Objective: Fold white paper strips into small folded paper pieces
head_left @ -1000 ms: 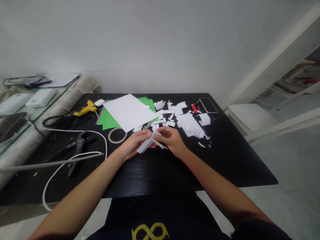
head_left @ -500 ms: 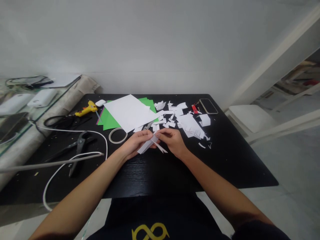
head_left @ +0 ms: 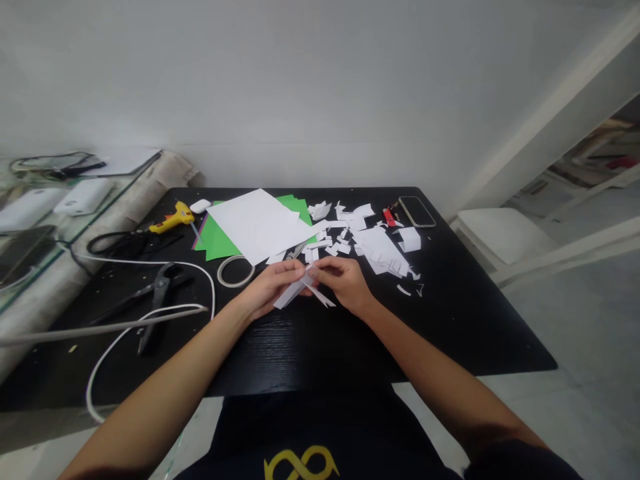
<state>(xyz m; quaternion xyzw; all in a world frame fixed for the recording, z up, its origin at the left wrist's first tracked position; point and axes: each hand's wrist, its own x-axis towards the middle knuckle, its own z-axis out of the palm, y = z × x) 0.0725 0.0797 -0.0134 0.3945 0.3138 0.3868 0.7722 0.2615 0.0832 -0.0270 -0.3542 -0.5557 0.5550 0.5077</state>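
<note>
Between my two hands is a folded white paper piece (head_left: pixel 291 293), held just above the near half of the black table. My left hand (head_left: pixel 270 283) pinches it from the left, thumb on top and fingers partly hidden behind. My right hand (head_left: pixel 344 281) is closed on its upper end with thumb and fingertips. A narrow paper strip (head_left: pixel 320 296) with a split, pointed end sticks out below the right fingers. Scissors (head_left: pixel 295 251) lie just beyond my hands, partly covered by paper. Small white paper scraps (head_left: pixel 333 247) are scattered past my fingertips.
A white sheet (head_left: pixel 260 223) lies on green sheets (head_left: pixel 220 241). Leftward are a tape roll (head_left: pixel 220 273), yellow glue gun (head_left: pixel 175 219), pliers (head_left: pixel 161 290) and a white cable (head_left: pixel 213 293). Cut paper (head_left: pixel 381 250), a red object (head_left: pixel 389 217) and a phone (head_left: pixel 418 212) lie right.
My right thumb and fingertips shift very slightly at the top of the folded paper. Both hands keep their hold, and the things on the table stay put.
</note>
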